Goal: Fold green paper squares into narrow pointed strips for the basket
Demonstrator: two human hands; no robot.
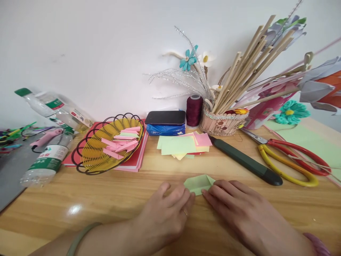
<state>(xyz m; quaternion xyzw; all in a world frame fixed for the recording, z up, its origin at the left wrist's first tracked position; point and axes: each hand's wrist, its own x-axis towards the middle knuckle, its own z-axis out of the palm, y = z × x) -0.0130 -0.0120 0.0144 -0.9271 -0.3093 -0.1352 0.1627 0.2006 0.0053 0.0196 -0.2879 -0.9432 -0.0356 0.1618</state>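
Green sheet (199, 184), one; left hand (166, 211), right hand (241, 209)

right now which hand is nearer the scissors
Right. The right hand lies just front-left of the scissors; the left hand sits farther left.

Nothing legible: white print on the green label of the clear plastic bottle (47, 160) at desk's left edge and on the blue plastic tissue pack (165, 129) too blurred.
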